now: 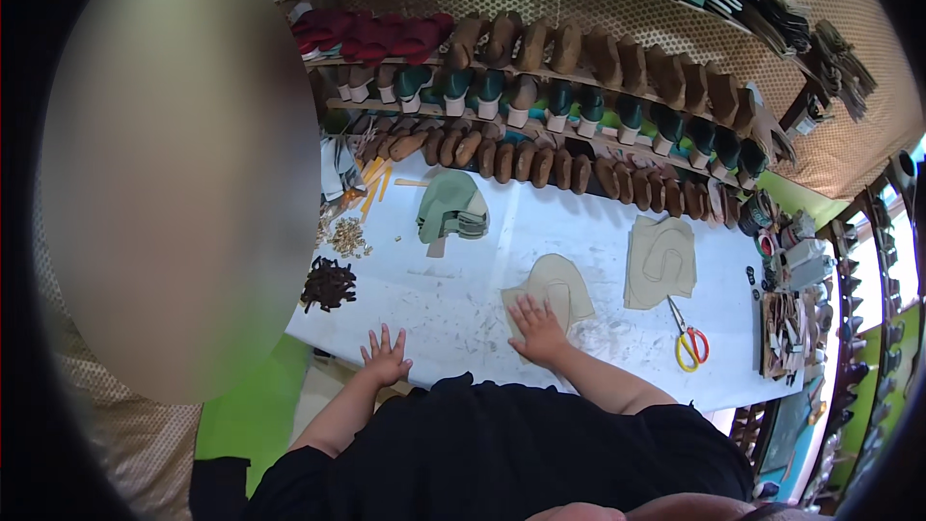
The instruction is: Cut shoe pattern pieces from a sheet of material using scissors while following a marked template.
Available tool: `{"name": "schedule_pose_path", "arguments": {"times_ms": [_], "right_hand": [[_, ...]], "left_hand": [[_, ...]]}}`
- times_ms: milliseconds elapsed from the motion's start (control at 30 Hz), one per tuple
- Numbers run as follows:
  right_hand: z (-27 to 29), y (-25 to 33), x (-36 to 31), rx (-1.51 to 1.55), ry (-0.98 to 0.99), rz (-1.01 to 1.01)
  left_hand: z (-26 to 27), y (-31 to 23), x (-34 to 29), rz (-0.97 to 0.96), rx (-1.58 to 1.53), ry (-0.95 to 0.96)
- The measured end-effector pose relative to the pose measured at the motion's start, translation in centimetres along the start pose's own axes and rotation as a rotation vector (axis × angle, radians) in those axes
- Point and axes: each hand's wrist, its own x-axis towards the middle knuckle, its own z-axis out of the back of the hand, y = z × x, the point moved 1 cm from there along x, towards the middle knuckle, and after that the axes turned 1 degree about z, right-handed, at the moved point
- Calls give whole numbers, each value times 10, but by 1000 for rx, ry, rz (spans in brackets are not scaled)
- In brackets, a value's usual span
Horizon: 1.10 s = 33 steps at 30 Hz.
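My left hand [387, 357] rests at the table's near edge, fingers spread, holding nothing. Farther right, my right hand [538, 328] lies flat with fingers apart on a beige cut piece [559, 280] that has a curved outline drawn on it. To its right lies a stack of similar beige sheets [662, 262], also marked with a curved line. Scissors [690, 338] with one red and one yellow handle lie just below that stack, blades pointing away from me. A pile of green cut pieces [450, 205] sits toward the table's back left.
The white-covered table [463, 289] bears dark brown strips [329, 284] and small gold-coloured pieces [347, 235] at left. Shelves behind hold rows of brown wooden shoe lasts [579, 174] and green-and-white ones [559, 106]. A crate-like stack of cut pieces [783, 333] stands at the right edge.
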Motion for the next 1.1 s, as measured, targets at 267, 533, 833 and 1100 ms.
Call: {"name": "schedule_pose_path", "arguments": {"times_ms": [267,533,833,1100], "right_hand": [[13,-22,-51,32,54,171],[28,-117,-93,-130,-57,-391],[42,-190,-71,-63,-36,-841],[49,-247,-80,180,-438,-1057]], "left_hand": [[-4,-1,1,7,-29,-15],[-3,-4,1,23,-21,-17],[0,-10,5,89,18,5],[-1,-12,4,107,1,1]]}}
